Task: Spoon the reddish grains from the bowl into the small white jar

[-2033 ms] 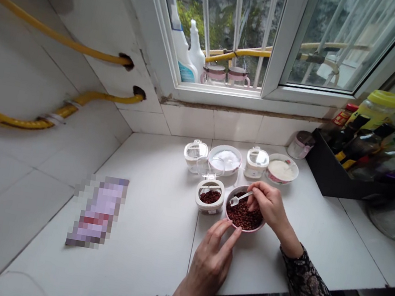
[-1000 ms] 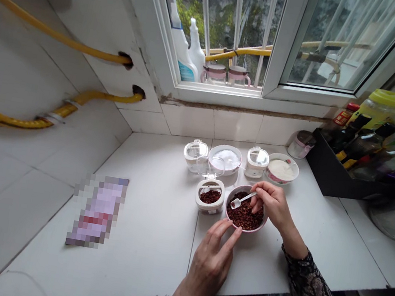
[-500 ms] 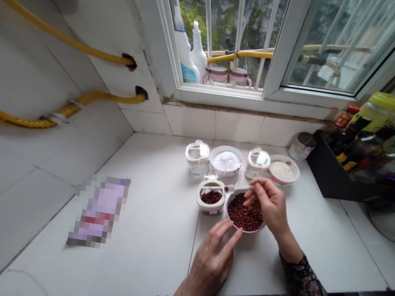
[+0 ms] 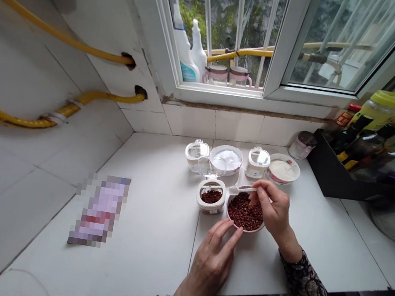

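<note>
A pink-rimmed bowl of dark red peppercorns [image 4: 246,213] stands on the white counter. My left hand [image 4: 215,257] touches the bowl's near rim with its fingertips, fingers apart, holding nothing. Above the bowl's right side, my right hand [image 4: 272,208] pinches the handle of a small white spoon [image 4: 238,190], whose scoop is at the bowl's upper left edge. Just left of the bowl is a small square jar [image 4: 211,197], its clear lid raised, partly filled with the same peppercorns. I cannot tell whether the spoon holds anything.
Behind are two lidded jars [image 4: 197,154] [image 4: 257,162], a bowl of white grains [image 4: 226,160] and a bowl of pale powder [image 4: 284,170]. A black box [image 4: 321,164] of bottles stands right. A purple packet [image 4: 99,212] lies left, its surface blurred.
My right hand has shifted slightly right with the spoon, whose scoop has moved from beside the jar toward the bowl. My left hand stays at the rim.
</note>
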Available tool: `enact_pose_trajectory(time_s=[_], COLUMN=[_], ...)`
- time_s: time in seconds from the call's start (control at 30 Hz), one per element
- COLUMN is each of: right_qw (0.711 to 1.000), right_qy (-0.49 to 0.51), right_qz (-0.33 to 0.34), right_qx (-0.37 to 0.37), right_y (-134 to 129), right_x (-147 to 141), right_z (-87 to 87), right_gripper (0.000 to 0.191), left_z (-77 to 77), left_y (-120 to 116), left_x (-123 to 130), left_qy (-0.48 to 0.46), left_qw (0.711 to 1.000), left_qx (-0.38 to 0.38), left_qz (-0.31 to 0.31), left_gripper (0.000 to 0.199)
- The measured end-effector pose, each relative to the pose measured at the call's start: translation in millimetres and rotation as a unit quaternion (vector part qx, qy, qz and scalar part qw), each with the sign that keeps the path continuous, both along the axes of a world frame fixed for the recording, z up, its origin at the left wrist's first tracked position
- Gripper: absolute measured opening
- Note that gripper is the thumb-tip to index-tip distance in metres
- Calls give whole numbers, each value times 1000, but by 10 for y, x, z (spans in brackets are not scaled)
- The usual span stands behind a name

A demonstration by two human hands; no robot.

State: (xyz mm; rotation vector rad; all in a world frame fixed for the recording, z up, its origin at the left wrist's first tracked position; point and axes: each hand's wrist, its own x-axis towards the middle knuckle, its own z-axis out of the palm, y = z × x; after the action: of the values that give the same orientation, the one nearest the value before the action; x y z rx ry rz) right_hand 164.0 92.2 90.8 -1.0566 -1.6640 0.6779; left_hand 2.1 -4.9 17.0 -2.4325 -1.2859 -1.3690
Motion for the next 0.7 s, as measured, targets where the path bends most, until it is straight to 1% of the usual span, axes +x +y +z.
enact_pose_trajectory(time_s=[0.07, 0.17, 0.27, 0.37, 0.57, 0.63, 0.7], right_qw=[999, 993, 989, 989, 981, 978, 978], right_qy=[-16, -92, -124, -89, 24, 38, 24], right_qz=[-14, -19, 5, 32, 33, 36, 38], right_qx=[-38, -64, -80, -111, -191, -204, -202], right_y=[53, 110, 111, 94, 134, 143, 138], right_x=[62, 86, 34, -15, 39, 57, 56], right_z=[-9, -44, -77, -89, -120, -128, -125], right_gripper=[18, 16, 17, 17, 14, 15, 14], left_z=[3, 0, -4, -2, 10, 9, 5], left_y=[0, -2, -3, -2, 0, -1, -2], left_x=[2, 3, 5, 7, 12, 12, 10], left_qy=[-1, -1, -1, -2, -2, -2, -2], left_qw=[1000, 1000, 1000, 1000, 1000, 1000, 1000], left_qx=[-2, -6, -5, -3, -3, -5, -6], left_qz=[-1, -2, 2, 4, -3, -1, 0], left_gripper=[64, 64, 64, 65, 64, 64, 64])
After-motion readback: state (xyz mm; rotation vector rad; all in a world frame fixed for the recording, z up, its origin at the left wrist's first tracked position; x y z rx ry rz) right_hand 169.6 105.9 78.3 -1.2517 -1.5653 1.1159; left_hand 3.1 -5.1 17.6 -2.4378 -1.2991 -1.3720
